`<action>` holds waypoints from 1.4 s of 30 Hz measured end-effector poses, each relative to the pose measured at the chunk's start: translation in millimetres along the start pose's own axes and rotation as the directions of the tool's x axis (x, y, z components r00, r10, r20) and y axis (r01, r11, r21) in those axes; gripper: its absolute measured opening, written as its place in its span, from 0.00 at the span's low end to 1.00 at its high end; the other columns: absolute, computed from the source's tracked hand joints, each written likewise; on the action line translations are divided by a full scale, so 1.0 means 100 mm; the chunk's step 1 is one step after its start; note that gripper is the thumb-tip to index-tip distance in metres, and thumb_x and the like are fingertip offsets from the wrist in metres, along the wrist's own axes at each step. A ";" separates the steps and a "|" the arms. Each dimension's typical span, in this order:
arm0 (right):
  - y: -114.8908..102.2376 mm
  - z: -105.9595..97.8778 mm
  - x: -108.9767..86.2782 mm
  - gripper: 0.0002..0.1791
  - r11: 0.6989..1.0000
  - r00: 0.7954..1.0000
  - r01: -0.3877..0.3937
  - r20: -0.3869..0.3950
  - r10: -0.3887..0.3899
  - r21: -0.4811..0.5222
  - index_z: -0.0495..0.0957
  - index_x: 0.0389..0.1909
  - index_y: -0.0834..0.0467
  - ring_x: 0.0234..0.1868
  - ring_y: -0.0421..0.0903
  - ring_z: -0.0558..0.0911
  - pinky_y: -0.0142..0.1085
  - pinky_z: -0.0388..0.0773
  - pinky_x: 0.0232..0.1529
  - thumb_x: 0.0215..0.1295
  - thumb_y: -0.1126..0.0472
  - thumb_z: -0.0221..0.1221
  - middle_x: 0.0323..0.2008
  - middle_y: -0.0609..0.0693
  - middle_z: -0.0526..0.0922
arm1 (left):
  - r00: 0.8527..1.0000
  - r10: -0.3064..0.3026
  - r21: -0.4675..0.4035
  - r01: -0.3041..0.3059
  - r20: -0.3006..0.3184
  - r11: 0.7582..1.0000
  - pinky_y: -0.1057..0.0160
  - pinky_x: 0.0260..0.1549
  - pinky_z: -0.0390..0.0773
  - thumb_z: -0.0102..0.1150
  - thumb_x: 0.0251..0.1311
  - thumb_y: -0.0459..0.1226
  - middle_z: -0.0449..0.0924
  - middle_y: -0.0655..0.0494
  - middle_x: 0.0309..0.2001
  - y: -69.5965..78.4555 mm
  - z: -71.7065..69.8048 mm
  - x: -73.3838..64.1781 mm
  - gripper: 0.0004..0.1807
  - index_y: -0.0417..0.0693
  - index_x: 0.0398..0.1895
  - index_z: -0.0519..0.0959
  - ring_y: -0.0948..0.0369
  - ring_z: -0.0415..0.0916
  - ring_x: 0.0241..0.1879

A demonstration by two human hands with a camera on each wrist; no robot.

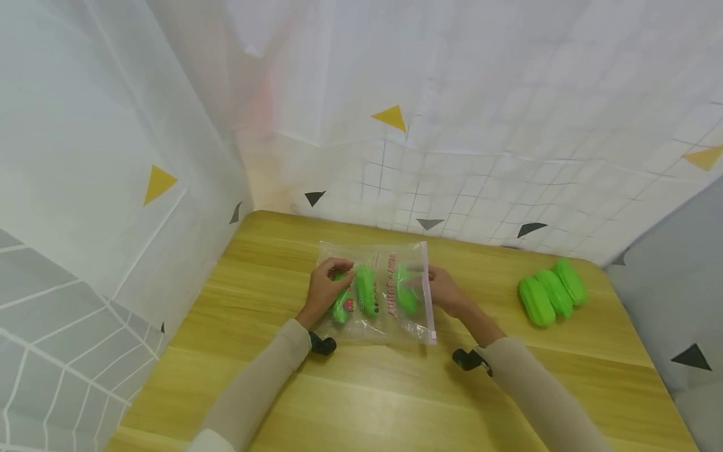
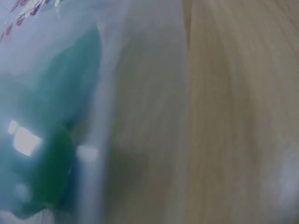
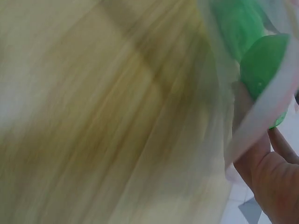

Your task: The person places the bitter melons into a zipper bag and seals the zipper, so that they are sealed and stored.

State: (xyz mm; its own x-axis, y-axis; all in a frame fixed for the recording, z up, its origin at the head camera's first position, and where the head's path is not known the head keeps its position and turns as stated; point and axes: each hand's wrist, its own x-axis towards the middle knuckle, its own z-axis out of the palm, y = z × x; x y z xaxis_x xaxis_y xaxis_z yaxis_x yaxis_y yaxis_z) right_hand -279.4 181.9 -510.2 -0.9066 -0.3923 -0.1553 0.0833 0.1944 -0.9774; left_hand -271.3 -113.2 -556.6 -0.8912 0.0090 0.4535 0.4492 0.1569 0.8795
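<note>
A clear zip bag (image 1: 391,285) with pink lettering lies on the table, its pale pink zip edge (image 1: 427,295) facing right. Inside are bright green oblong pieces: one at the left (image 1: 341,309), one in the middle (image 1: 367,290) and one near the mouth (image 1: 405,292). My left hand (image 1: 325,290) grips the left part of the bag with bent fingers, over the left piece. The fingers of my right hand (image 1: 449,294) reach in past the zip edge. In the right wrist view, thumb and fingers hold a green piece (image 3: 264,63) there, partly behind the film.
Three more green oblong pieces (image 1: 553,292) lie side by side at the right of the wooden table (image 1: 373,402). White patterned sheets (image 1: 474,176) hang behind the table and at its sides. A dark wrist camera (image 1: 469,360) is strapped to each wrist.
</note>
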 end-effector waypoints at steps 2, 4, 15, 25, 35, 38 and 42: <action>0.03 0.03 0.04 0.25 0.998 0.999 0.047 0.002 -0.047 -0.051 0.71 0.61 0.68 0.42 0.49 0.81 0.37 0.82 0.40 0.65 0.65 0.62 0.56 0.66 0.76 | 1.000 0.002 -0.004 -0.002 0.002 1.000 0.60 0.48 0.81 0.68 0.57 0.31 0.83 0.52 0.43 0.00 0.00 0.00 0.11 0.43 0.43 0.82 0.56 0.80 0.45; 0.07 0.05 0.07 0.24 0.990 0.995 0.101 0.011 -0.100 -0.099 0.72 0.59 0.70 0.44 0.51 0.80 0.34 0.81 0.40 0.65 0.65 0.62 0.59 0.65 0.74 | 1.000 -0.002 -0.007 0.002 0.005 1.000 0.60 0.48 0.81 0.68 0.57 0.32 0.83 0.52 0.43 0.00 0.00 0.00 0.11 0.43 0.44 0.82 0.56 0.80 0.45; 0.09 0.18 0.13 0.30 0.984 0.986 0.166 0.006 -0.166 -0.061 0.63 0.66 0.72 0.55 0.67 0.76 0.48 0.81 0.49 0.66 0.66 0.60 0.56 0.73 0.74 | 1.000 0.027 -0.023 -0.027 0.005 0.999 0.46 0.47 0.80 0.66 0.56 0.24 0.81 0.37 0.43 0.24 0.01 -0.02 0.12 0.30 0.43 0.80 0.45 0.79 0.45; 0.12 0.31 0.17 0.30 0.967 0.968 0.250 -0.014 -0.251 -0.056 0.63 0.64 0.75 0.45 0.60 0.81 0.45 0.84 0.40 0.61 0.72 0.59 0.48 0.75 0.77 | 1.000 -0.004 -0.029 0.005 0.011 1.000 0.48 0.49 0.80 0.65 0.56 0.23 0.80 0.35 0.44 0.36 0.00 -0.03 0.12 0.27 0.44 0.79 0.43 0.79 0.46; 0.25 0.35 0.29 0.30 0.933 0.958 0.266 -0.039 -0.284 -0.241 0.67 0.63 0.70 0.41 0.59 0.83 0.46 0.85 0.38 0.57 0.69 0.60 0.47 0.67 0.81 | 0.997 -0.079 -0.012 0.080 0.011 0.997 0.50 0.51 0.79 0.68 0.56 0.28 0.82 0.45 0.45 0.15 0.01 -0.02 0.12 0.37 0.45 0.82 0.51 0.80 0.47; 0.23 0.33 0.26 0.27 0.948 0.973 0.222 -0.011 -0.231 -0.227 0.71 0.59 0.69 0.39 0.55 0.85 0.44 0.85 0.35 0.60 0.63 0.62 0.43 0.65 0.84 | 0.996 -0.088 -0.014 0.088 0.000 0.996 0.55 0.51 0.80 0.69 0.56 0.31 0.82 0.50 0.45 -0.01 0.03 -0.01 0.12 0.43 0.44 0.83 0.55 0.80 0.47; 0.12 0.36 0.18 0.25 0.952 0.975 0.222 0.035 -0.219 -0.213 0.72 0.59 0.70 0.42 0.57 0.85 0.44 0.84 0.40 0.63 0.64 0.62 0.44 0.66 0.83 | 0.996 -0.090 -0.008 0.090 -0.004 0.996 0.61 0.50 0.80 0.70 0.55 0.31 0.83 0.54 0.44 -0.01 0.02 -0.01 0.12 0.46 0.43 0.83 0.58 0.80 0.47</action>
State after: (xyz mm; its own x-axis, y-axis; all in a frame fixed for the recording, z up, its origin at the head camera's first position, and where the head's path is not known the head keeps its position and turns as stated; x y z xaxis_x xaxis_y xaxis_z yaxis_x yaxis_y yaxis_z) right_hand -280.1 145.1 -530.0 -0.8875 -0.4571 0.0580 -0.2099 0.2893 -0.9339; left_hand -271.0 -111.1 -557.9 -0.9276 -0.0090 0.3735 0.3681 0.1487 0.9178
